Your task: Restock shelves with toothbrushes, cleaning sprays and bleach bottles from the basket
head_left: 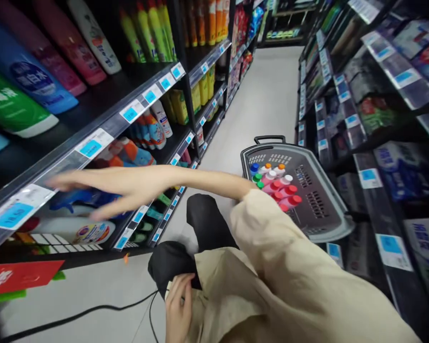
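My right hand (125, 188) reaches left across my body to the lower shelf, fingers stretched out and apart, slightly blurred, holding nothing. It hovers in front of a blue spray bottle (75, 197) and a white bottle lying flat (75, 231). My left hand (178, 305) rests low on my black-trousered knee (171, 262), fingers loosely laid on the cloth with nothing in them. A grey shopping basket (329, 224) stands on the floor to my right, holding several bottles with coloured caps (279, 186).
Shelves of detergent bottles (28, 81) with blue price tags (91, 147) line the left side. Dark shelves of packaged goods (400, 176) line the right. The pale aisle floor (268, 95) runs ahead. A black cable (75, 317) crosses the floor. A red sign (17, 276) sits low left.
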The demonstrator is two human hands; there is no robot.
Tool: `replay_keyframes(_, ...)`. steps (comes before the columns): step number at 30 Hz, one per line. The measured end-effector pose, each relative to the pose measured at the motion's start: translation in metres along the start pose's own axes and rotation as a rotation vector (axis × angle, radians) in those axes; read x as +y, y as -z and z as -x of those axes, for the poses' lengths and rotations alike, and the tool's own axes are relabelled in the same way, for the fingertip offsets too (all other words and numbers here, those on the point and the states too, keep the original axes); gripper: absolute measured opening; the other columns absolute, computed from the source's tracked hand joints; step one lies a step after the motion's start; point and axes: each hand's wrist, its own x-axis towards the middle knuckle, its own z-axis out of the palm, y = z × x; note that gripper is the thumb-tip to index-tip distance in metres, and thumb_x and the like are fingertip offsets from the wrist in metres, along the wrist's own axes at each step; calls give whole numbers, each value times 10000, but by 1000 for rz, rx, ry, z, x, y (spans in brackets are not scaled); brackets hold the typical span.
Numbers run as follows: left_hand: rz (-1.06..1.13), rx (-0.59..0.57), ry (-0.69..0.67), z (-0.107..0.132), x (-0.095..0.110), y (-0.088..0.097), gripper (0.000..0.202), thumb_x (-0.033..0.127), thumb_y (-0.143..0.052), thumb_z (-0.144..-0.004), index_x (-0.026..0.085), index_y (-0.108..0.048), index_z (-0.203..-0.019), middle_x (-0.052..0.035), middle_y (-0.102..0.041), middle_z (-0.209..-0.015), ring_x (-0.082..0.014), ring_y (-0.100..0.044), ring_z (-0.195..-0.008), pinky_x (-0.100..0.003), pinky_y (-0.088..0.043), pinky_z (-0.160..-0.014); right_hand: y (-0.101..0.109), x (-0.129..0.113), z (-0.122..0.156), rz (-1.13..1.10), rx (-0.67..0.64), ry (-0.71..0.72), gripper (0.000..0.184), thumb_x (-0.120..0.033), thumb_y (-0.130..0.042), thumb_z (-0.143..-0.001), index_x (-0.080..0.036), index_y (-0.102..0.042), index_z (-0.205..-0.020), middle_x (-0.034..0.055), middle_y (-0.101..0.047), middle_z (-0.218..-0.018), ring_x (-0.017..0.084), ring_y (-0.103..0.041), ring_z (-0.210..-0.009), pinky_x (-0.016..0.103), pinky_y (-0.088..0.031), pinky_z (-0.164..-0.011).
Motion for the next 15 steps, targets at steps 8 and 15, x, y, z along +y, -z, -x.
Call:
replay_keyframes(8, -59, -23, -236, -16, 1, 5, 257, 253, -533, -1040, 267, -785, -1084, -59, -776, -1069, -215, -756, -999, -345, -656, -857, 33, -96, 328, -13, 876, -1063, 478, -438, -756, -915, -217, -625, -1317, 123, -733, -1284, 222, -727, -1120, 405, -612, -988)
replay_keyframes(15, -28, -76, -364, -33, 3, -10, 229, 161, -540, -1043, 217, -755, -1095, -47, -760, -1073, -152, -722, -1012, -256, -600, -914, 3, -160, 502, 56, 1801, -1562, 311, -246, -811, -695, -204, -646, -956, 47, -756, -866, 166, -737, -752, 220, -581, -595)
